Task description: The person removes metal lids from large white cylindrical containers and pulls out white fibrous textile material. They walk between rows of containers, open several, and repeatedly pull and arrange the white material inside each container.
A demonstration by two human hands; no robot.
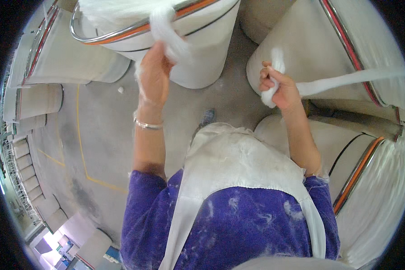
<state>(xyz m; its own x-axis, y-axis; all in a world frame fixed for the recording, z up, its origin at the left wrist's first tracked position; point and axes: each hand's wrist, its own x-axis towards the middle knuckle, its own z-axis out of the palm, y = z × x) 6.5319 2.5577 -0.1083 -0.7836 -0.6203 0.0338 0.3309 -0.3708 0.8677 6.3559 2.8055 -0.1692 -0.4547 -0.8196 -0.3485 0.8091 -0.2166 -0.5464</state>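
Observation:
My left hand (154, 81), a bracelet on its wrist, is raised in front of a tall white can (202, 63) with a metal and orange rim. Its fingers close on a thick, soft white fibre sliver (164, 29) that comes over the rim from the fibre heaped inside; motion blurs the strand's lower part. On the right, my right hand (287, 92) is closed around another white fibre strand (278, 60). One end of that strand sticks up above the fingers, and a long length (342, 82) runs off to the right across a red-rimmed can (297, 40).
At the lower right lies an orange-rimmed can (310, 135) with white fibre spilling at its mouth. More white cans (81, 58) stand at the left. The grey floor (103, 139) carries yellow lines (79, 130) and a small fibre tuft (120, 90).

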